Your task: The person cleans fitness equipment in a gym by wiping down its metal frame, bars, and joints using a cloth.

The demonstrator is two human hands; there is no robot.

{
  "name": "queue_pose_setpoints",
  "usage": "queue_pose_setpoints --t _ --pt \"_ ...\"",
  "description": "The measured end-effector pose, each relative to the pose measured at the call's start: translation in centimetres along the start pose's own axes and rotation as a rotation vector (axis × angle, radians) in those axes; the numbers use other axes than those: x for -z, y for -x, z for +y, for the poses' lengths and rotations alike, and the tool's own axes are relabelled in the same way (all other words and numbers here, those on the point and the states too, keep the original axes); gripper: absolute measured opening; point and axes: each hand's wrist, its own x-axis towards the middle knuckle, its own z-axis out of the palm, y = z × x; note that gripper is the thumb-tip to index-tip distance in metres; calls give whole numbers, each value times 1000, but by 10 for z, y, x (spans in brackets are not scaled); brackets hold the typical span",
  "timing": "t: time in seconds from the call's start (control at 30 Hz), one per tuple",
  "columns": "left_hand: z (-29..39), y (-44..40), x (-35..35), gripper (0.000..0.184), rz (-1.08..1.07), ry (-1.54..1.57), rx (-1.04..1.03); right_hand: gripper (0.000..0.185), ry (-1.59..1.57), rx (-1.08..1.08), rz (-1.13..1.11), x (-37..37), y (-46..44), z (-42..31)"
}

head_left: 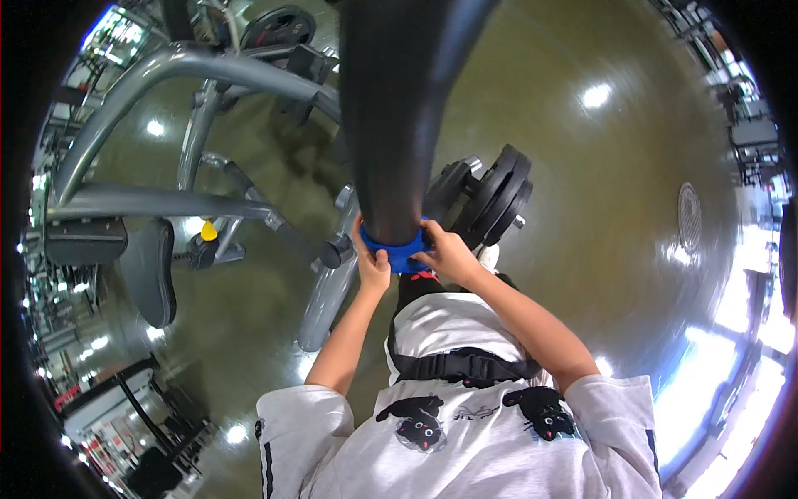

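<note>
A thick black bar point(391, 125) of a gym machine comes down from the top of the head view. Around its lower end sits a blue cloth point(405, 257), bunched against the surface. My left hand point(373, 264) grips the cloth from the left side, thumb on the near face. From the right, my right hand point(450, 253) pinches the cloth with bent fingers. The far side of the bar and the fingertips behind it are hidden.
Grey machine frame tubes point(158, 200) and a black pad point(150, 273) stand at the left. Black weight plates point(497, 198) hang just beyond my right hand. A yellow knob point(209, 231) shows on the frame. A round floor drain cover point(690, 218) lies farther right.
</note>
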Motion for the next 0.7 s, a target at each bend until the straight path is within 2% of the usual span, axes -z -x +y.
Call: queue_pose_setpoints --t 0.07,0.1,0.13,0.17,0.2,0.23,0.27,0.3,0.33,0.37,0.47,0.5,0.6,0.67,0.7 --pt "-6 5 -5 100 100 30 50 56 -15 -35 21 -6 4 1" --pt "-20 12 -7 91 141 -43 29 56 -18 -46 32 -12 5 6" --pt "-29 17 -8 91 125 -45 25 56 -20 -55 41 -17 7 10" --pt "-37 21 -8 86 154 -29 116 46 -9 -26 97 -21 11 14" --pt "-49 26 -9 81 185 -13 206 46 -14 -24 107 -23 14 21" --pt "-86 42 -10 74 201 -168 270 40 11 14 38 -24 16 30" --pt "-84 42 -17 74 201 -171 261 35 37 54 -34 -22 20 36" --pt "-79 41 -26 74 328 203 497 22 21 84 -49 -17 25 37" --pt "-60 38 -37 75 449 588 725 22 22 92 -50 -12 32 40" --pt "-39 40 -46 75 411 794 905 21 47 77 -99 -5 39 43" --pt "-56 65 -77 76 482 888 1001 19 134 54 -181 25 62 47" --pt "-5 59 -94 68 517 937 952 19 163 53 -149 36 71 53" --pt "-32 78 -107 58 563 965 959 19 214 29 -123 72 95 75" --pt "-14 86 -115 44 627 975 840 19 203 -32 -14 97 115 102" --pt "1 89 -120 40 538 1011 821 19 164 -62 2 109 125 114"
